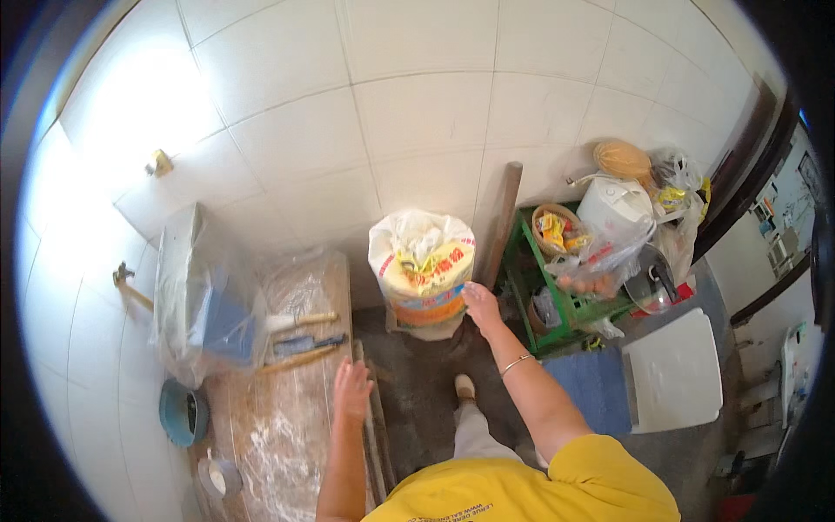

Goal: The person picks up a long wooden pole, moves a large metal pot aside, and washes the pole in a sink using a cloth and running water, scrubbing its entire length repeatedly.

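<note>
yellow shirt (522,483): closest, in front of white sack (422,265)
sack: btwn wooden table (287,409) n green rack (564,317)
L hand (352,391): nr-left of sack, empty, fingers loose
R hand (483,306): at sack's R edge, can't tell if gripping tbh

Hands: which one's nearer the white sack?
The right hand, at the right edge of the white sack; the left hand is farther off, beside the table.
</note>
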Motion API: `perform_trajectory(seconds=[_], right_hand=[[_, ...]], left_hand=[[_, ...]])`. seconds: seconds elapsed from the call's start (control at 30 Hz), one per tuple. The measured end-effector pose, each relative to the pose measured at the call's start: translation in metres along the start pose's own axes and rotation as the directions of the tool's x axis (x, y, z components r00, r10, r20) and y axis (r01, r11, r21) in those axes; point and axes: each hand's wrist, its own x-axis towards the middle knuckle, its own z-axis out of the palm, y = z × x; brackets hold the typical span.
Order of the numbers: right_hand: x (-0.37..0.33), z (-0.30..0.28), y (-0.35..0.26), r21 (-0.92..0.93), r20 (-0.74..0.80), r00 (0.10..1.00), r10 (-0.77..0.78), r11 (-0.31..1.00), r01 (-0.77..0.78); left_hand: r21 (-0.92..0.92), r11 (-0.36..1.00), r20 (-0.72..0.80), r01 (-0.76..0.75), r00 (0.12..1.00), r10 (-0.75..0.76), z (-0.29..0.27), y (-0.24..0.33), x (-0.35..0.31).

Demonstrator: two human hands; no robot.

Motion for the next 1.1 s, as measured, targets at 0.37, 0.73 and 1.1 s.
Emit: perform_trajectory(seconds=[0.37, 0.73, 1.1], right_hand=[[0.286, -0.155, -0.035, -0.247, -0.476, 0.822, -0.312, 0.945, 0.215], [0.364, -0.168, -0.073, -0.536, -0.411, 0.845, -0.343, 0.84, 0.081], [0.205, -0.143, -0.044, -0.628, -0.183, 0.892, -0.413, 0.747, 0.217]], left_hand=[[0.022, 0.976, 0.384, 0.218, 0.899, -0.21, 0.265, -0.029, 0.187], [0.051, 0.916, 0.312, 0.398, 0.865, -0.393, 0.293, -0.046, 0.235], [0.232, 0.891, 0.275, 0.389, 0.853, -0.444, 0.254, -0.059, 0.193]])
